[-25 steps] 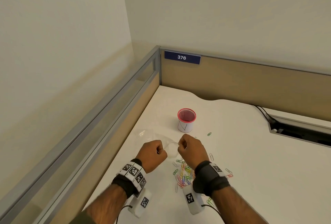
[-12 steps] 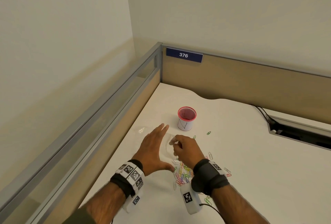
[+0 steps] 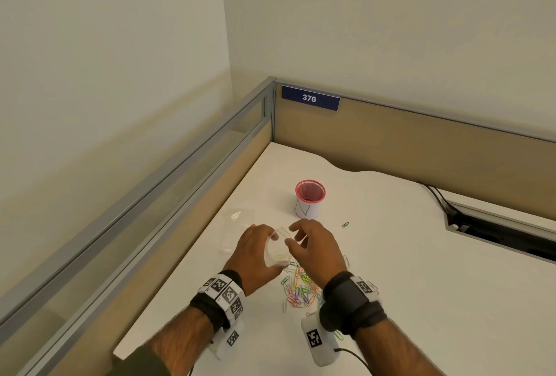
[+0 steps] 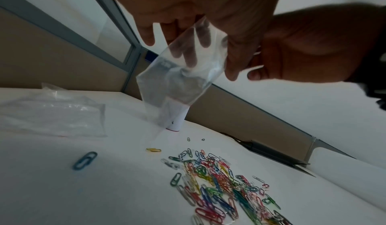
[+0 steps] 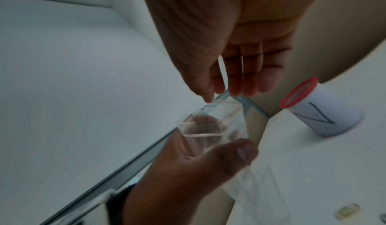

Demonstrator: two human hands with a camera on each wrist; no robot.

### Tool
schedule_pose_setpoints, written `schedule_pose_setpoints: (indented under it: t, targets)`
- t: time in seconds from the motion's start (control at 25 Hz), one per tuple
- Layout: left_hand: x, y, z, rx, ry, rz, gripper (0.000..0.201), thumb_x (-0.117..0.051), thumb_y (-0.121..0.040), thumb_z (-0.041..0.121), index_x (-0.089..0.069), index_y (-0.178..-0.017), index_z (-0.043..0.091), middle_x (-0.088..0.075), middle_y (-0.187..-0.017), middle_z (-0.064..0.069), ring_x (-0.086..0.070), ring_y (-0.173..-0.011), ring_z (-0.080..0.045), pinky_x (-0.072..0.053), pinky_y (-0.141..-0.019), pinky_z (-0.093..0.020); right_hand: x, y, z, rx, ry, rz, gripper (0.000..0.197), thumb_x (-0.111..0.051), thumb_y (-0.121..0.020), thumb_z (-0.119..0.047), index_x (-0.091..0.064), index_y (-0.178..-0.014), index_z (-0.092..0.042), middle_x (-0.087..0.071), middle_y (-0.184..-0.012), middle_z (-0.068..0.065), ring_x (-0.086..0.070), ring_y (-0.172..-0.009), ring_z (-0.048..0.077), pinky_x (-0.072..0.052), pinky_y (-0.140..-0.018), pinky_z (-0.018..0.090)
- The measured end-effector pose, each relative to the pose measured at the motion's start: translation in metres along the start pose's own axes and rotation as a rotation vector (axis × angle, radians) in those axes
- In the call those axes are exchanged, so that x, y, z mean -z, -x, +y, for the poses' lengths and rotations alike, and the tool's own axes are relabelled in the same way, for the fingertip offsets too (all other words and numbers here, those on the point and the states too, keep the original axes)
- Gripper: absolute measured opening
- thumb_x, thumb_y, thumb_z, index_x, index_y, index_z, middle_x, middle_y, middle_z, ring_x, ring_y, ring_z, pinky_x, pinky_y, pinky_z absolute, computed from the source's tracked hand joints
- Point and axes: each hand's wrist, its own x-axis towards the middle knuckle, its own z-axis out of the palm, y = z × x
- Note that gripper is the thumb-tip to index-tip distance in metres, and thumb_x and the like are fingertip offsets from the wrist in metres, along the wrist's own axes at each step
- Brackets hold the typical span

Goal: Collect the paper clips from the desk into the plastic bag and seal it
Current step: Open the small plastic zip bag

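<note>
Plastic bag [image 3: 278, 251] in left hand [image 3: 255, 255]

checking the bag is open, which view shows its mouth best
Right wrist: the bag mouth faces the camera, rim spread open in the left hand. Left wrist shows only the bag's side hanging down; in the head view it is a faint sliver between the hands.

Two clear plastic bags [image 4: 179, 73], one cup [image 3: 310, 199], one number plate [image 3: 310, 98]. Paper clips [image 4: 219, 184] lie in one pile, too many to count.
</note>
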Motion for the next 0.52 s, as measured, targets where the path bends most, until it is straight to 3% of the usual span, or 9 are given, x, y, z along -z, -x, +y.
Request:
schedule_pose_setpoints:
  t: [0.08,0.16,0.28,0.4,0.52]
  targets:
    - [-0.003,-0.003,-0.003,0.026,-0.031,0.025,0.054,-0.076,-0.070,0.048,-0.043,-0.110,0.034,-0.048,-0.108,0.017,-0.048,-0.105,-0.007,-0.044,-0.092,-0.023,0.006,0.005,-0.011,0.125,-0.025,0.049,0.019,-0.060,-0.088,-0.039,-0.062,-0.102,-0.027,-0.061,-0.093,-0.010,-0.056,-0.083,0.006,-0.050,-0.076,0.021]
    - [-0.007,-0.008,-0.005,-0.018,-0.082,0.024,0.049,-0.076,-0.070,0.043,-0.045,-0.105,0.033,-0.046,-0.100,0.019,-0.050,-0.098,-0.006,-0.049,-0.088,-0.025,0.006,0.006,-0.023,0.180,0.018,-0.095,0.024,-0.060,-0.088,-0.042,-0.063,-0.105,-0.026,-0.065,-0.098,-0.009,-0.059,-0.088,0.007,-0.050,-0.081,0.023]
    - [-0.007,-0.019,-0.005,-0.011,-0.065,-0.033,0.043,-0.073,-0.069,0.045,-0.044,-0.099,0.035,-0.048,-0.096,0.018,-0.053,-0.092,-0.004,-0.049,-0.082,-0.022,-0.006,0.002,-0.029,0.105,0.158,-0.258,0.029,-0.058,-0.089,-0.039,-0.063,-0.110,-0.020,-0.069,-0.106,-0.002,-0.062,-0.093,0.016,-0.052,-0.085,0.029]
    - [-0.004,-0.027,-0.005,0.005,-0.054,-0.056,0.038,-0.066,-0.073,0.043,-0.048,-0.104,0.031,-0.052,-0.100,0.014,-0.054,-0.094,-0.005,-0.053,-0.083,-0.026,-0.010,-0.006,-0.028,0.052,0.136,-0.282,0.018,-0.054,-0.091,-0.031,-0.064,-0.099,-0.018,-0.066,-0.099,0.001,-0.057,-0.083,0.015,-0.047,-0.076,0.025]
    - [0.000,-0.026,0.003,0.011,-0.011,-0.052,0.043,-0.068,-0.081,0.023,-0.050,-0.120,0.017,-0.052,-0.113,0.011,-0.053,-0.103,-0.009,-0.050,-0.094,-0.030,-0.010,-0.009,-0.030,0.049,0.091,-0.354,0.005,-0.048,-0.093,-0.026,-0.051,-0.090,-0.023,-0.058,-0.086,-0.001,-0.052,-0.074,0.013,-0.047,-0.071,0.029]
